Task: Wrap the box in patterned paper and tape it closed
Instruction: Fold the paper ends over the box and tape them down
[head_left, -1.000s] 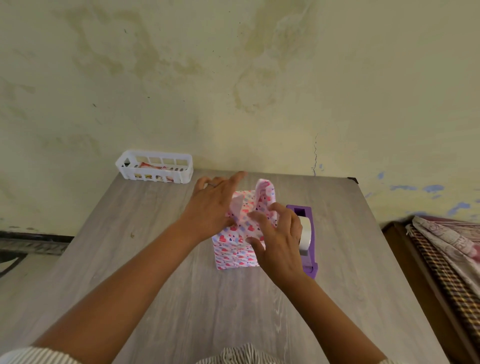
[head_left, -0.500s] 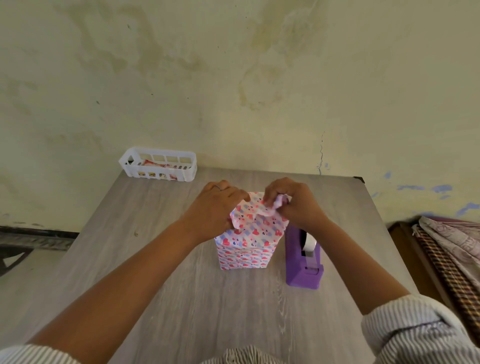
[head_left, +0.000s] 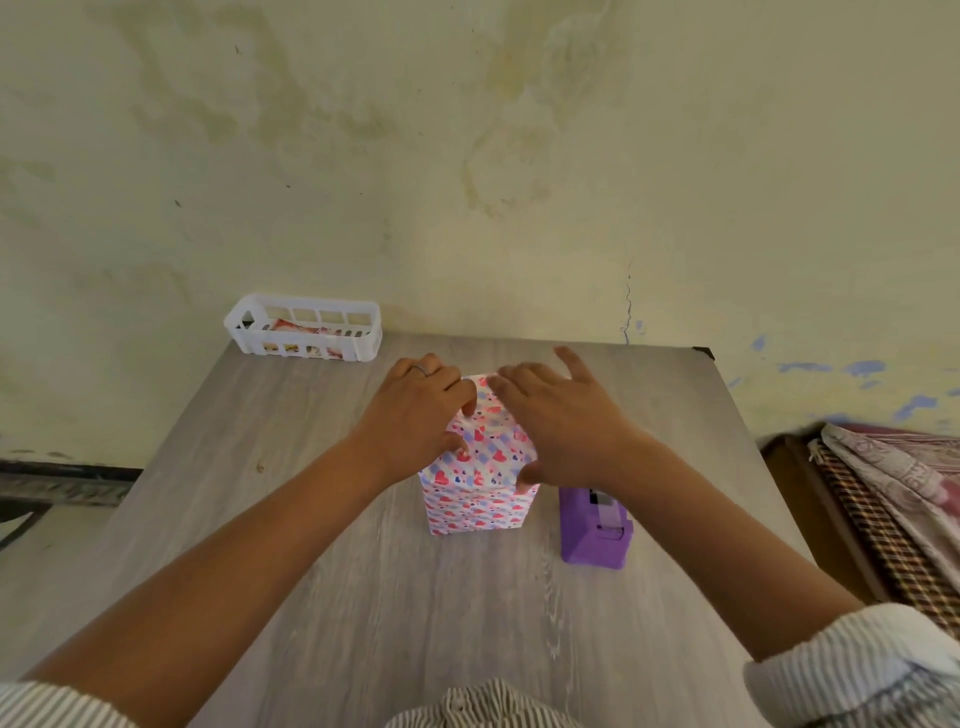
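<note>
Top fold pressed, tape untouched.
Our left hand (head_left: 415, 410) and right hand (head_left: 561, 421) lie flat-fingered on the box (head_left: 480, 478); dispenser (head_left: 595, 530) sits beside our right thumb.

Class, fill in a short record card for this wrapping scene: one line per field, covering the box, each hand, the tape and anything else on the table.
box: wrapped box in heart-patterned paper, upright on the table
left hand: rests on the box top, left side
right hand: fingers spread, pressing the top paper down
tape dispenser: purple, right of the box, untouched
basket: white, far left corner
</note>
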